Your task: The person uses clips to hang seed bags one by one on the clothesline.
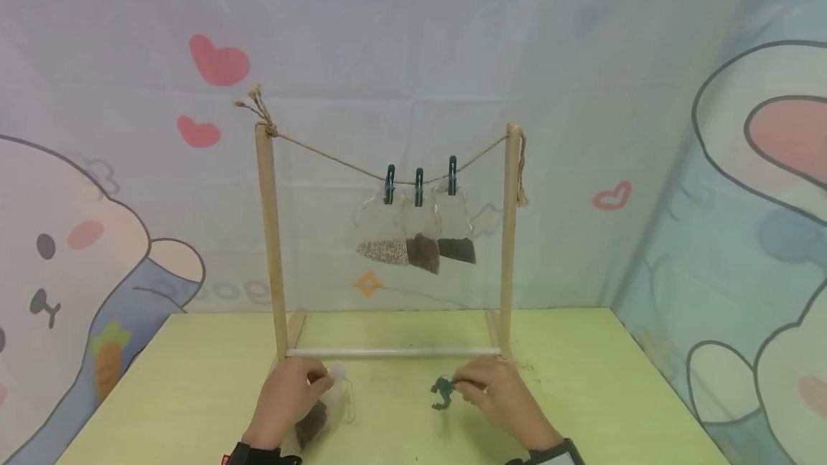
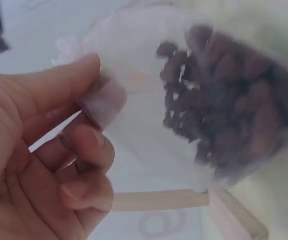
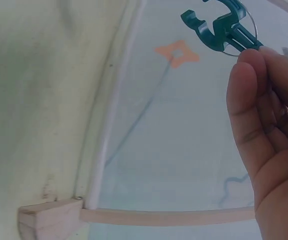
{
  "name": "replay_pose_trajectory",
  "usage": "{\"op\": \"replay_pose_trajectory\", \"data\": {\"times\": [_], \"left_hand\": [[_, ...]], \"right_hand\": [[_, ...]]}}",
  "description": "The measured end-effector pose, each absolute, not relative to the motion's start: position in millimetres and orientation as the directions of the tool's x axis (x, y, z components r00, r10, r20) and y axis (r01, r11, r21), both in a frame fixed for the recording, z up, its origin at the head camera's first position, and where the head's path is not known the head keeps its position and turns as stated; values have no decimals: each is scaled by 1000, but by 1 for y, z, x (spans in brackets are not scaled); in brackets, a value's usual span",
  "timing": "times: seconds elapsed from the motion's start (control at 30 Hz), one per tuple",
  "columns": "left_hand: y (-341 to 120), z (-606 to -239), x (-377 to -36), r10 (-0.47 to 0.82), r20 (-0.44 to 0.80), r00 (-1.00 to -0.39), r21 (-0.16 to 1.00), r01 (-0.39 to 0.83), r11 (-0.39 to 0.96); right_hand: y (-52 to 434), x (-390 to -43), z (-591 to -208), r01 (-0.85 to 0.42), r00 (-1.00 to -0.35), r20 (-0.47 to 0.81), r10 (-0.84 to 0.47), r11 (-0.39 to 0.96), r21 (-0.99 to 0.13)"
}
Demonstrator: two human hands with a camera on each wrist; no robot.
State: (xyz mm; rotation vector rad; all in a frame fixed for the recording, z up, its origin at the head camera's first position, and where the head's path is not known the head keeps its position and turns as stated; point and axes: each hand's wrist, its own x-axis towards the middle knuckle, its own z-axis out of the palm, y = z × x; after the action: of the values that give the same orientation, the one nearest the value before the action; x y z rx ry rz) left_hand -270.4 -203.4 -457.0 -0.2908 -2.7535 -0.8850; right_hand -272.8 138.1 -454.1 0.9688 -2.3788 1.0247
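Note:
My left hand pinches the gathered top of a clear mesh-like bag between thumb and index finger. Dark reddish-brown lumps fill the bag's lower part, and a thin pale string dangles beside it. In my right hand, thumb and fingertips squeeze the handles of a dark green clothespin, whose hooked jaws stand apart. Behind both hands, three bags hang on a twine line, each under a dark green clothespin: a speckled one, a brown one and a nearly black one.
Two wooden posts carry the twine, joined low down by a white rod just beyond my hands. The frame stands on a yellow-green table. A cartoon-printed cloth rises behind it.

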Motion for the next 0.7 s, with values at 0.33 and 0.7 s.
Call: {"op": "replay_pose_trajectory", "data": {"times": [0.33,0.7], "left_hand": [[-198,-435,-253,115,402,-908,684,381,622],[-207,-468,-316,136,837,-530,384,747,543]], "right_hand": [[131,-262,-425,-853,-465,823,-326,415,-318],[115,-272,-373,-908,-289,913,-286,385,-167]]}}
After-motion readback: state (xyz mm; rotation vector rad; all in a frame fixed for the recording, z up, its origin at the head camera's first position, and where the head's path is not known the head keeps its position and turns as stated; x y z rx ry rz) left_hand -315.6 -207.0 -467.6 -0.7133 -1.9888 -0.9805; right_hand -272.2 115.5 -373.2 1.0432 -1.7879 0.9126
